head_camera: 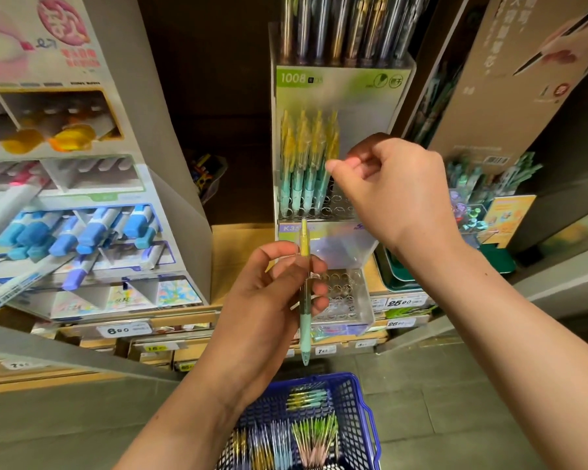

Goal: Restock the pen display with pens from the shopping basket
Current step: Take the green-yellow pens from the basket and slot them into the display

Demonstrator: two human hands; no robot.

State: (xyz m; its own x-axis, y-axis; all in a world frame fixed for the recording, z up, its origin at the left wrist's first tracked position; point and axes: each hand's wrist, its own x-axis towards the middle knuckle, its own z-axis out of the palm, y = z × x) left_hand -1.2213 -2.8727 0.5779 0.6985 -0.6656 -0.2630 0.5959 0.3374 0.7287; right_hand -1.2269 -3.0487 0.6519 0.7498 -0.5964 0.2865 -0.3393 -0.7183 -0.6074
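My left hand [269, 300] holds a yellow-and-mint pen [305, 320] upright, tip down, in front of the clear acrylic pen display [370, 106]. The display's middle tier holds several matching yellow-and-mint pens [308, 164] on its left side, with bare holes [340, 203] to their right. My right hand [394, 195] hovers just right of those pens, fingers curled with thumb and forefinger pinched together, nothing visible in them. A lower tier [340, 293] shows bare holes. The blue shopping basket [360, 398] sits below on the floor with several bundles of pens [308, 396].
A marker and highlighter display [82, 232] stands at the left, slanting forward. Price tags [123, 330] line the shelf edge. At the right are a brown poster board [523, 79], green trays [398, 276] and a small pen stand [472, 212]. Dark pens [336, 28] fill the top tier.
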